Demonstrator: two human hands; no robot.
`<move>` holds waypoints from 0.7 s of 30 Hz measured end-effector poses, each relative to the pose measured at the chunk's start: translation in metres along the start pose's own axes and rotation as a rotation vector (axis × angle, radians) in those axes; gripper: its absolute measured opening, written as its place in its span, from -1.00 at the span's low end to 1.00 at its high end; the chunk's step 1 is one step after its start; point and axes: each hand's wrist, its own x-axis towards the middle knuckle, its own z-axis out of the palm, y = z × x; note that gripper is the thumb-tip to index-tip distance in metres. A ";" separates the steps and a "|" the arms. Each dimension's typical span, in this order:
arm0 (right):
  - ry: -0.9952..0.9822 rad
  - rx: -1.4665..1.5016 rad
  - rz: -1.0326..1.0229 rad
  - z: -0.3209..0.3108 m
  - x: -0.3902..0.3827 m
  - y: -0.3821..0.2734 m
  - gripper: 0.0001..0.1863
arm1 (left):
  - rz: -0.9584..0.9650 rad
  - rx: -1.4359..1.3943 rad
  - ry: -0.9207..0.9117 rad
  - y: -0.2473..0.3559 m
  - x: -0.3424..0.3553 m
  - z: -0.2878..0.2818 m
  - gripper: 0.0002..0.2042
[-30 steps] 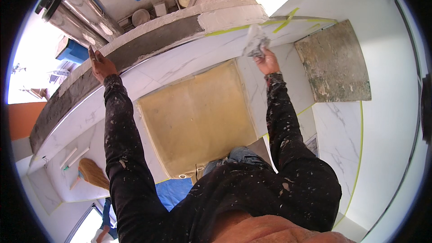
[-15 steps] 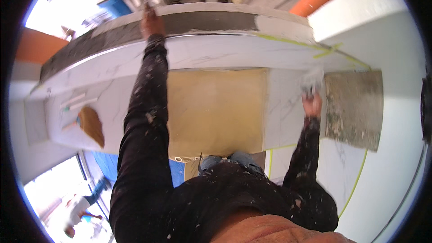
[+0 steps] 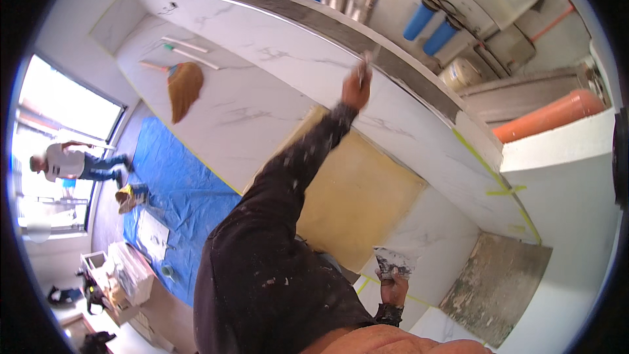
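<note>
Of the person's own hands I count two: the left hand [image 3: 357, 90] has one small tool [image 3: 372, 54] (it is blurred, so its kind I cannot tell), and the right hand [image 3: 394, 290] has one flat blade [image 3: 395, 263]. Between the hands lies one tan mat [image 3: 367, 190]. To the left of the left hand there are one broom [image 3: 184, 89] and two white strips [image 3: 196, 58]; to its right, two blue cylinders [image 3: 419, 21] and one thick orange pipe [image 3: 550, 116]. Far left of both hands is one other person [image 3: 67, 162].

The wide, flat scraper [image 3: 396, 263] with dark smears was in the right hand [image 3: 394, 290]. A thin, blurry tool [image 3: 372, 55] was at the grey cement ledge [image 3: 327, 25].
</note>
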 end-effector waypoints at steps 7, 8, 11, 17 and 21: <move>-0.121 -0.313 -0.162 0.057 0.013 -0.003 -0.52 | -1.096 -0.212 -0.396 0.074 -0.300 -0.231 -0.53; -0.171 -0.396 -0.168 0.071 0.016 -0.007 -0.52 | -1.084 -0.396 -0.196 0.091 -0.318 -0.258 -0.52; -0.341 -0.684 -0.293 0.122 0.026 -0.007 -0.64 | -1.503 -0.655 -0.028 0.114 -0.300 -0.310 -0.55; -0.712 -0.935 -0.419 0.239 0.028 -0.018 -0.70 | -1.078 -1.056 0.008 0.139 -0.189 -0.358 -0.56; -0.902 -0.982 -0.801 0.317 -0.006 -0.033 -0.62 | -0.756 -1.098 0.045 0.190 -0.124 -0.356 -0.55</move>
